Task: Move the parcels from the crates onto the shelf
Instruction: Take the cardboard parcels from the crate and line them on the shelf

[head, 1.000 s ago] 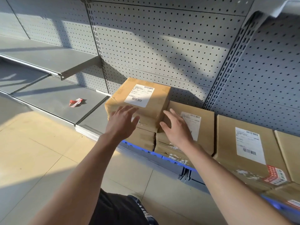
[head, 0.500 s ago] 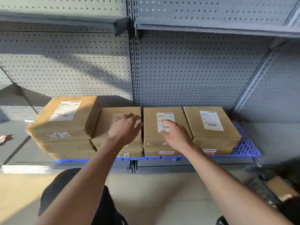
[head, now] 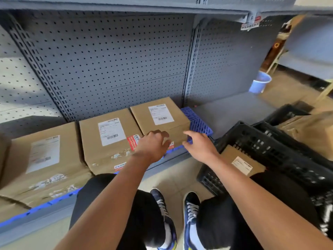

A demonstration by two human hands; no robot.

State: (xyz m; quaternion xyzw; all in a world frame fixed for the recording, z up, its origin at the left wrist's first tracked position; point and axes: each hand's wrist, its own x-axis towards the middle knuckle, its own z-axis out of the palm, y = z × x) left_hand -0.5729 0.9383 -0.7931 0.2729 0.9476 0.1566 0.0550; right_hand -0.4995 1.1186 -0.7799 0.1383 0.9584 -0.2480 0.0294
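Both hands' fingers point(head: 164, 137) just before rightmost shelf parcel point(head: 160, 118).

Wide-angle barrel distortion: shelf uprights point(head: 189, 60) and pegboard point(head: 108, 60) bow hard toward the edges. Light is uneven: bright patch on the pegboard at far left, dim blue-grey shade across centre and right, warm sunlit floor point(head: 281, 91) at upper right. No glare. Slight motion blur throughout; label print on the parcels point(head: 110, 139) is unreadable, crate point(head: 270, 150) mesh smears, forearms at the bottom edge go soft.
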